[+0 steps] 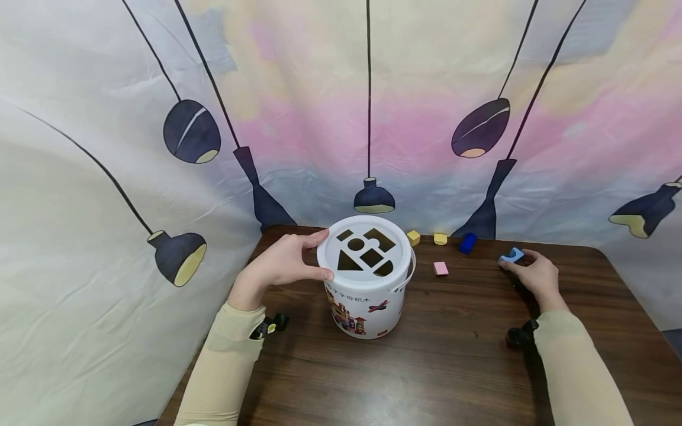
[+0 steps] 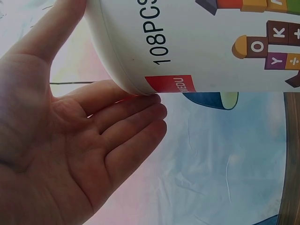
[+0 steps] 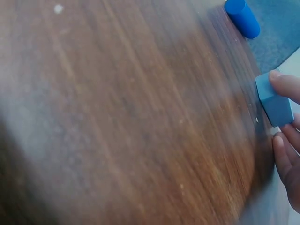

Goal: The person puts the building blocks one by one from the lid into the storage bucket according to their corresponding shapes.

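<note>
A white bucket [image 1: 367, 302] with printed toy blocks on its side stands upright on the table. Its white lid [image 1: 351, 277] has several cut-out shapes, among them a circle, a triangle and a square. My left hand [image 1: 279, 260] rests on the left of the lid's rim, thumb at the front and forefinger toward the back. Its fingers [image 2: 136, 126] look straight in the left wrist view, tips against the bucket's edge. Toward the back right, my right hand [image 1: 540, 278] pinches a light blue arch block [image 3: 277, 107] between thumb and fingers, near the table's far edge.
Behind and right of the bucket lie two yellow blocks [image 1: 440, 239], a dark blue cylinder [image 1: 468, 243] and a pink block [image 1: 440, 268]. The bucket's white handle [image 1: 412, 273] hangs at its right side. A lamp-patterned cloth [image 1: 330, 130] hangs beyond the table [image 1: 447, 367].
</note>
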Available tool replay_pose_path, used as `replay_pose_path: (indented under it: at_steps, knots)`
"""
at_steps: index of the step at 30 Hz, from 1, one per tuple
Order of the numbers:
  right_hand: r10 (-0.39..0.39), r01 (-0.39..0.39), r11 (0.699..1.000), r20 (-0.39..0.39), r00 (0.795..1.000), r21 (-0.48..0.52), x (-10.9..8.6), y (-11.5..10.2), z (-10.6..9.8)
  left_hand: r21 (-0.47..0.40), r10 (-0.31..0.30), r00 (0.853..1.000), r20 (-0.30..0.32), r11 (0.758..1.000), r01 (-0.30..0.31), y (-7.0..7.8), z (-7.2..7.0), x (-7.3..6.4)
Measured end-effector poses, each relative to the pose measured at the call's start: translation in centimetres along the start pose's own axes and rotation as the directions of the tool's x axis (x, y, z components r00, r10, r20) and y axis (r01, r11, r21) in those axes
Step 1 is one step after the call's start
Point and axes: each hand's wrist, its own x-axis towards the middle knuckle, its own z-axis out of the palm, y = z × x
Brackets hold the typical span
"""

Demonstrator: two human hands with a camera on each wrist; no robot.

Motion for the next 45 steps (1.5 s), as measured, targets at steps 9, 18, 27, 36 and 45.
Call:
replay_pose_path:
  at_steps: [9,18,27,36,45]
  knots:
    - [0.004,-0.006,0.999,0.044,0.999,0.049,-0.2,-0.4,-0.3,0.0,-0.001,1.0,0.001,1.0,0.001,0.0,0.0,0.0]
    - [-0.133,0.127,0.99,0.094,0.987,0.068,-0.7,-2.9,-0.7,-0.001,-0.008,1.0,0.001,1.0,0.008,0.0,0.0,-0.1]
    - [-0.27,0.252,0.961,0.189,0.944,0.114,-1.2,-6.9,-2.4,-0.009,-0.015,1.0,0.004,1.0,0.015,0.1,-0.1,-0.2]
    - [-0.412,0.383,0.91,0.252,0.876,0.157,-2.3,-11.2,-3.7,-0.004,-0.016,1.0,0.008,1.0,0.016,0.2,0.0,-0.3]
    - [-0.546,0.513,0.838,0.322,0.773,0.188,-3.0,-14.2,-4.1,0.003,-0.017,1.0,0.003,1.0,0.017,0.3,0.0,-0.3]
